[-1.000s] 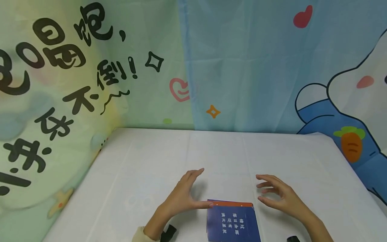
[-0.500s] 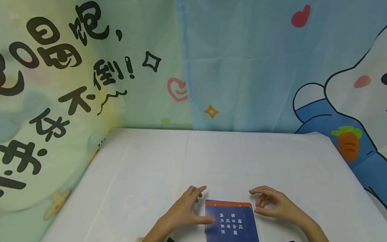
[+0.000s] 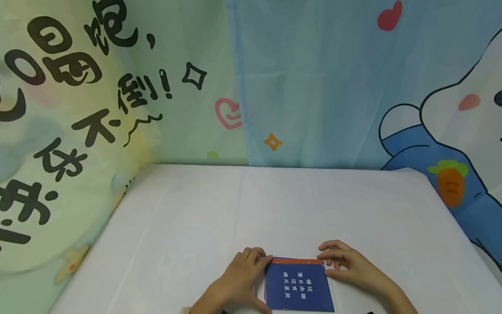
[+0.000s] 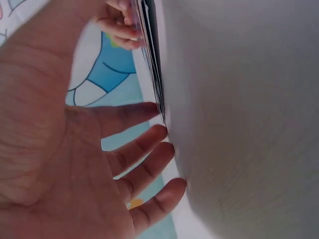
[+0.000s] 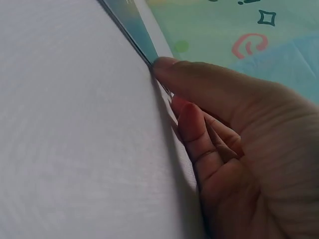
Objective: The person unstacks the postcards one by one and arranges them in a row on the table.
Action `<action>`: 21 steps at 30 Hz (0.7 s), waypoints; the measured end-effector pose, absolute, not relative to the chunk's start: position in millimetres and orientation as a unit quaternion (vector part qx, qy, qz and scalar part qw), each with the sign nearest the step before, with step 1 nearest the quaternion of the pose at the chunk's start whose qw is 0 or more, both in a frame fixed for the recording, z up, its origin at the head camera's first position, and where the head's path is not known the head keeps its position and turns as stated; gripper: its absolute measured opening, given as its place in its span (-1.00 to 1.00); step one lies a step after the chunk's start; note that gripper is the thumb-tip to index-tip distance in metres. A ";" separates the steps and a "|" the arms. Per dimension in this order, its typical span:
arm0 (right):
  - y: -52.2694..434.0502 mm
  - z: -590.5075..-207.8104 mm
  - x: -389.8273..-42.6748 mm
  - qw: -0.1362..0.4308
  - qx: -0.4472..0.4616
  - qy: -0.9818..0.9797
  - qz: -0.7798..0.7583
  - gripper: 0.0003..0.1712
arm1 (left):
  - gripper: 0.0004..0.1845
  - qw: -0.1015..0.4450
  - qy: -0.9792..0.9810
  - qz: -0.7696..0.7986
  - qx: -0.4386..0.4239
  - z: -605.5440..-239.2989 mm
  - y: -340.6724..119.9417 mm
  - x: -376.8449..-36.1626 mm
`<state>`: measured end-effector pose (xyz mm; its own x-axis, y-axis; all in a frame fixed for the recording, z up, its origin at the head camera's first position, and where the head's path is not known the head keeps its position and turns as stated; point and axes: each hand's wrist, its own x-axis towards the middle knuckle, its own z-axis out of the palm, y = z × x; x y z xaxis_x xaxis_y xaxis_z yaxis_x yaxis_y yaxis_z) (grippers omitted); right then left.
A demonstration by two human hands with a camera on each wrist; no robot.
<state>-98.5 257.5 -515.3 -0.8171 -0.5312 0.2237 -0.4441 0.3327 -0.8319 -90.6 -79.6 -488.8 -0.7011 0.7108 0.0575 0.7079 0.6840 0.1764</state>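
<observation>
The head camera looks forward and down over the counter from above, while both wrist cameras skim its surface closely, all sharing the blue booklet.

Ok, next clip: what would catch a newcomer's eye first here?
Probably the dark blue booklet with an orange strip, lying on the white table at its near edge. The left hand and right hand touch its far corners. Behind hang bright cartoon curtains.
</observation>
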 end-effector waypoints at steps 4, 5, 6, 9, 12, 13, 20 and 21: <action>257.4 -512.5 -101.6 0.021 -0.294 0.823 -0.486 -0.72 | 0.20 0.013 0.917 0.107 0.385 -486.6 -79.5 -96.3; 257.5 -512.1 -102.0 0.017 -0.292 0.823 -0.487 -0.72 | 0.19 0.016 0.917 0.110 0.384 -486.0 -79.4 -97.4; 257.5 -512.0 -102.2 0.013 -0.290 0.824 -0.487 -0.72 | 0.19 0.019 0.917 0.112 0.382 -485.6 -79.5 -98.1; 257.4 -512.7 -101.9 0.001 -0.281 0.826 -0.489 -0.72 | 0.16 0.025 0.918 0.111 0.380 -484.3 -78.4 -99.2; 257.9 -515.2 -99.5 -0.007 -0.277 0.828 -0.487 -0.75 | 0.15 0.035 0.919 0.106 0.378 -483.2 -76.5 -97.5; 258.0 -516.1 -98.4 -0.007 -0.276 0.828 -0.488 -0.76 | 0.15 0.039 0.919 0.106 0.377 -483.1 -75.8 -96.4; 257.4 -516.7 -97.5 0.017 -0.290 0.815 -0.502 -0.78 | 0.14 0.060 0.928 0.111 0.350 -484.3 -72.7 -91.4; 257.6 -516.0 -98.5 0.022 -0.294 0.812 -0.504 -0.78 | 0.13 0.060 0.928 0.112 0.349 -484.0 -72.7 -91.8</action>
<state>-98.5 257.6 -516.0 -0.8265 -0.4994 0.2597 -0.4542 0.3192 -0.8318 -91.8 -72.7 -484.0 -0.7488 0.6620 -0.0336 0.6352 0.7311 0.2491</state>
